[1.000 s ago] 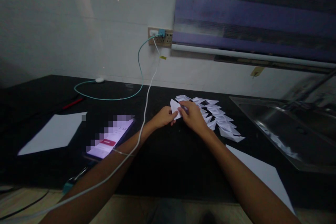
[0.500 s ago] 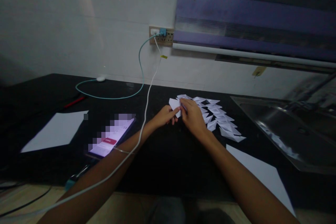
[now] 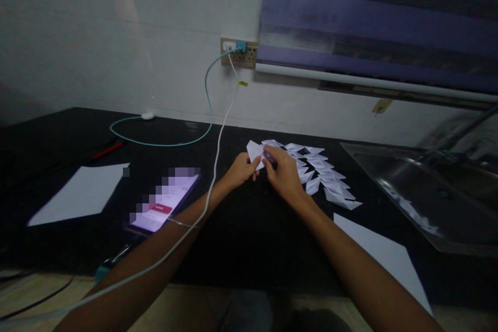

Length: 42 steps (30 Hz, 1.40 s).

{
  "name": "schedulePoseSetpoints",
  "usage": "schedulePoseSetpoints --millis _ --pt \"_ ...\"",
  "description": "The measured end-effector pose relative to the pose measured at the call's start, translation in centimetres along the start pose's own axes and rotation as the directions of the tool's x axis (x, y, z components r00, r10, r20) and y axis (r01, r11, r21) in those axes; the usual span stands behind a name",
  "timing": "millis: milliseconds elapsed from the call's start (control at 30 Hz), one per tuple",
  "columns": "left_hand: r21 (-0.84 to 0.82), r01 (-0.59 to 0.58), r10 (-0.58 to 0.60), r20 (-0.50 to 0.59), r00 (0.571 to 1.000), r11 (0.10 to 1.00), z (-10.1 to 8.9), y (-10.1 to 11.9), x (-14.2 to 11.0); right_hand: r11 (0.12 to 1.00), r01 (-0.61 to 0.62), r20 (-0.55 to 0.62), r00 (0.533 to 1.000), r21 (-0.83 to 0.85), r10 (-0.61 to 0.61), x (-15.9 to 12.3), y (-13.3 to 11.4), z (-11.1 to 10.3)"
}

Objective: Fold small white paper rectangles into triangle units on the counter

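Note:
A small piece of folded white paper [image 3: 254, 150] is held up between my two hands, above the dark counter. My left hand [image 3: 241, 170] pinches its lower left side, thumb on the front face and fingers curled behind. On the other side, my right hand [image 3: 284, 167] grips the right edge between thumb and fingers, covering part of it. Just beyond and to the right of my right hand lie several folded paper pieces [image 3: 329, 171], white and pointed, set close together in rows.
A sheet of white paper [image 3: 80, 194] lies at the left, with a lit phone [image 3: 167, 202] beside it. Another white sheet [image 3: 383, 254] is under my right forearm. A white cable [image 3: 215, 166] crosses over my left arm. At the right is a metal sink [image 3: 428, 192].
The folded paper has tilted and shifted slightly left and up in my fingers. My right thumb and fingers have moved a little on its edge.

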<state>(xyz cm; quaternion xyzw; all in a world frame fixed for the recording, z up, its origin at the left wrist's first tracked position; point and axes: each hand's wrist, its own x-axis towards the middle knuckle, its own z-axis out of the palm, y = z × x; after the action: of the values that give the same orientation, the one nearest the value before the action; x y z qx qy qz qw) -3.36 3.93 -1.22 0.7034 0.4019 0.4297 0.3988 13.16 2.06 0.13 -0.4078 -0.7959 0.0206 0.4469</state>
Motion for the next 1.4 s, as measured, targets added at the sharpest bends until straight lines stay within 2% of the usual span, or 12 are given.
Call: schedulePoseSetpoints --millis 133,233,333,500,667,833,1100,1400 --pt "0.084 -0.026 0.026 0.006 1.000 0.996 0.2 -0.9 0.2 0.999 0.020 -0.049 0.999 -0.031 -0.022 0.1 -0.2 -0.2" --pt "0.125 -0.036 0.029 0.055 0.998 0.991 0.4 -1.2 0.1 0.998 -0.016 -0.077 0.997 -0.066 0.011 0.3 0.3 -0.7" --pt "0.137 -0.024 0.016 0.060 0.998 0.990 0.4 -1.4 0.0 0.994 -0.049 -0.098 0.994 -0.101 0.039 0.5 0.9 -1.0" --pt "0.108 0.032 -0.034 0.013 0.999 0.994 0.4 -1.4 0.3 0.979 0.013 0.044 0.999 -0.206 -0.004 0.2 0.7 -0.7" --pt "0.042 0.068 -0.066 -0.034 0.997 0.997 0.4 -0.7 0.3 0.973 0.032 0.161 0.987 -0.230 0.005 -0.6 -0.1 0.6" --pt "0.092 0.042 -0.040 -0.025 0.999 0.995 0.4 -0.2 0.1 0.976 0.010 0.187 0.982 -0.220 0.032 -1.3 -0.2 1.5" --pt "0.135 0.032 -0.029 -0.021 0.999 0.990 0.3 -0.3 0.1 0.983 0.029 0.135 0.991 -0.183 -0.004 -0.8 -0.2 0.7" --pt "0.008 0.091 -0.091 -0.066 0.994 0.996 0.7 0.4 0.4 0.968 0.068 0.292 0.956 -0.243 0.006 -1.4 -1.1 1.5"
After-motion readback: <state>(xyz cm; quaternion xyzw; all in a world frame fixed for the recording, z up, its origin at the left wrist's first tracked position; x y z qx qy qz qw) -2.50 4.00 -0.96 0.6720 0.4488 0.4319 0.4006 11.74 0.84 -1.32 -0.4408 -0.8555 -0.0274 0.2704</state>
